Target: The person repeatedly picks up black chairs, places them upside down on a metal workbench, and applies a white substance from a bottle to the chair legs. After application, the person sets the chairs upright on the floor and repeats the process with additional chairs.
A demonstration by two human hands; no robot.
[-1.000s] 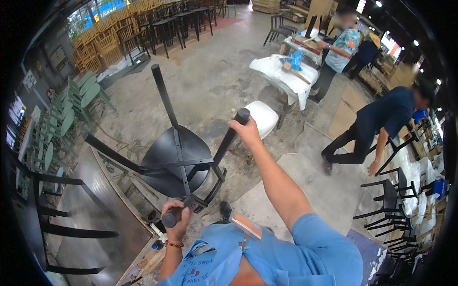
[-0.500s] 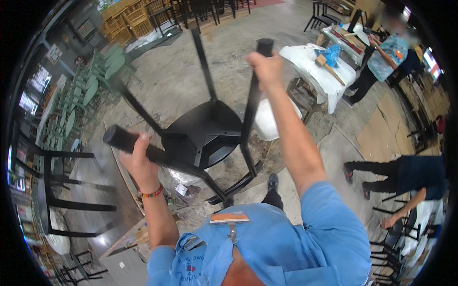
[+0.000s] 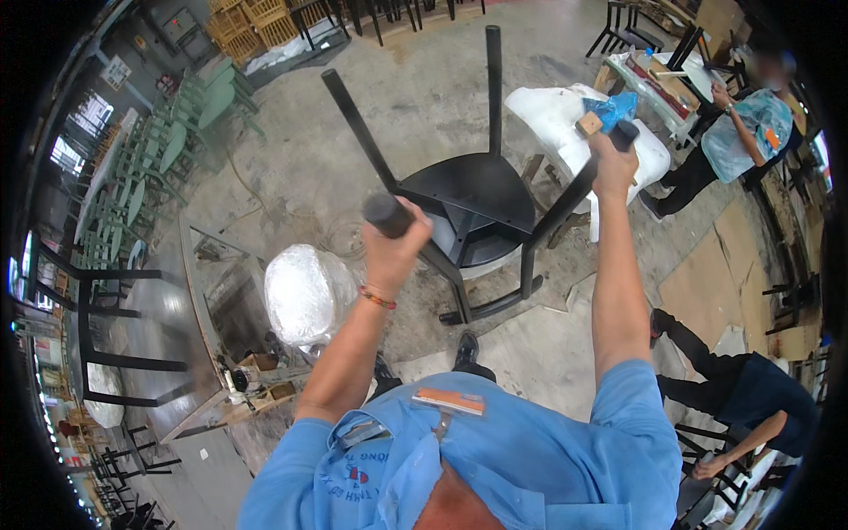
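Just left of the white-draped work table (image 3: 543, 110), there's an upside-down black chair with a rounded seat and four straight legs (image 3: 473, 190), legs up, curved back rail down near the wearer's shoes. Can't tell from this angle if that rail is actually on the floor.

Left hand (image 3: 397, 247) is wrapped round the end of the near leg farther from the table, fingers curled in snug. Right hand (image 3: 614, 168) has the same sort of closed grip on the near leg closer to the table, and from up here that leg cuts across the view of the table's edge. The other two legs are free.

My read: this is the handling part, two hands managing an upturned chair. I'd say the next move calls for both grips working together, enough room between that right-hand leg and the table, and no letting go until the weight's properly supported.

Further out, a crumpled blue plastic bag (image 3: 614, 108) and a pale wooden block (image 3: 589, 124) sit on the table. Well left of it, past the chair, is a shiny clear-wrapped rounded bundle (image 3: 305, 296), and beyond that a row of pale green chairs (image 3: 216, 106). Right of the table stands a co-worker in a patterned light-blue shirt (image 3: 746, 128).
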